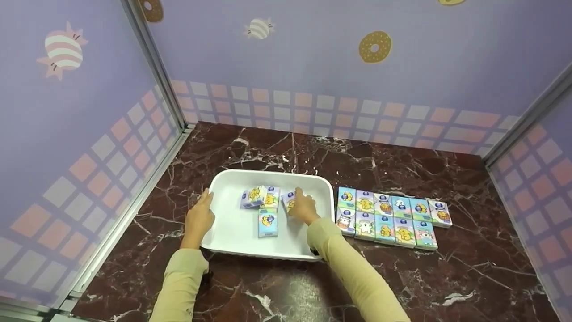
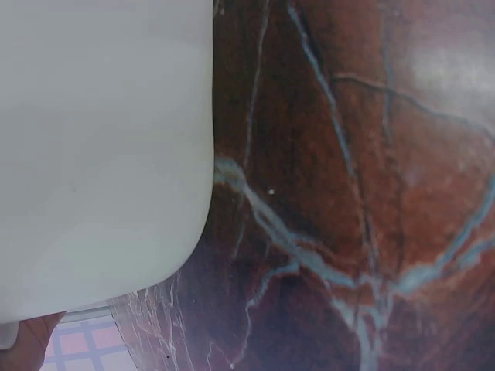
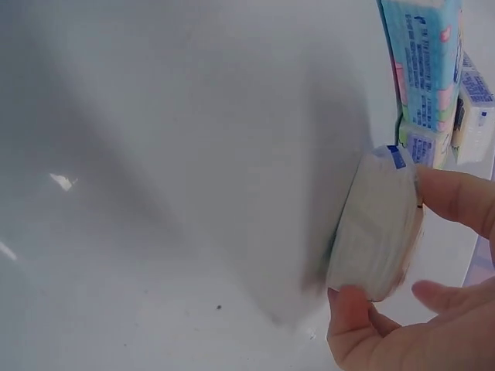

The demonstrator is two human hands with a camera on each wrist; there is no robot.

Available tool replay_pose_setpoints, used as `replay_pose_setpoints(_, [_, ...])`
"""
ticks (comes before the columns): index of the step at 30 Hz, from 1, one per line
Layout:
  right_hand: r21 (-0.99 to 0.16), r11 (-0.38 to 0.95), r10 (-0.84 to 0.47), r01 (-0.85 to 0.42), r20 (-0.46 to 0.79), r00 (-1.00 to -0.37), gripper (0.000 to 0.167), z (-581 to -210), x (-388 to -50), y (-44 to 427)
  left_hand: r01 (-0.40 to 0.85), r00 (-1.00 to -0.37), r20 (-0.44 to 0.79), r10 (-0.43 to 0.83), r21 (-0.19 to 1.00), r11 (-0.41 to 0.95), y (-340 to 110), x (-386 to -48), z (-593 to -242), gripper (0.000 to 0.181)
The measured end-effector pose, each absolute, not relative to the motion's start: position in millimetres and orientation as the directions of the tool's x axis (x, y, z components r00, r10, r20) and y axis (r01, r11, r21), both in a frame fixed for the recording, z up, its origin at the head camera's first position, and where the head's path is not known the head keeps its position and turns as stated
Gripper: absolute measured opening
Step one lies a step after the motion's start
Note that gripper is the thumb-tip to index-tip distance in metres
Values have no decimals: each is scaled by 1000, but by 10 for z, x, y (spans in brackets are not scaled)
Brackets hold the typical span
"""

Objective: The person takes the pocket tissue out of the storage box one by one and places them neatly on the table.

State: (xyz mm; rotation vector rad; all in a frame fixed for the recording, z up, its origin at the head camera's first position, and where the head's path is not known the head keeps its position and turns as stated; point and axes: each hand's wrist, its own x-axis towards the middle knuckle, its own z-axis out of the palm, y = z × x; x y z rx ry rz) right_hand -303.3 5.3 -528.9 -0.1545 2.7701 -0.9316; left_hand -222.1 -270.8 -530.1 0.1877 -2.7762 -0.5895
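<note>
A white rectangular tray (image 1: 237, 248) stands on the marble surface. My left hand (image 1: 199, 219) grips its left rim; in the left wrist view only a bit of that hand (image 2: 31, 344) shows past the tray wall (image 2: 100, 154). Inside the tray, my right hand (image 1: 304, 208) pinches a small tissue pack (image 3: 375, 224) by its ends, between thumb and fingers, tilted on edge in the right wrist view. To its left in the tray lie a blue tissue pack (image 1: 268, 224), a yellow-and-purple pack (image 1: 271, 199) and another pack (image 1: 254, 196) leaning on that one.
Right of the tray, several tissue packs (image 1: 385, 208) lie side by side in two rows, close to the tray's right wall. Patterned purple panels (image 1: 286, 58) enclose the dark red marble surface (image 1: 268, 152) at the back and both sides.
</note>
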Motion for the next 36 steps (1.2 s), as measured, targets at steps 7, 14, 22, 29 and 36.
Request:
replay_pose_setpoints(7, [-652,757,-153,34,-229,-961,95,-5272,-3047,98,-67,-945,266,-192,417,906,-2709,-2215,-5302,46])
replay_pose_setpoints(14, [-735,678,-223,16,-226,-948,100,-5258,-3090,163,-74,-948,253,-192,410,909,-2710,-2227,-5301,47])
replay_pose_setpoints(22, [-770,637,-243,32,-240,-940,82,-5120,-3090,194,-82,-950,242,-195,411,908,-2716,-2234,-5318,48])
replay_pose_setpoints(29, [-857,506,-284,97,-272,-920,80,-5008,-3097,277,-71,-947,257,-192,414,907,-2716,-2231,-5326,48])
replay_pose_setpoints(36, [-866,483,-306,132,-308,-901,78,-4835,-3072,355,-52,-940,288,-185,414,909,-2717,-2230,-5319,48])
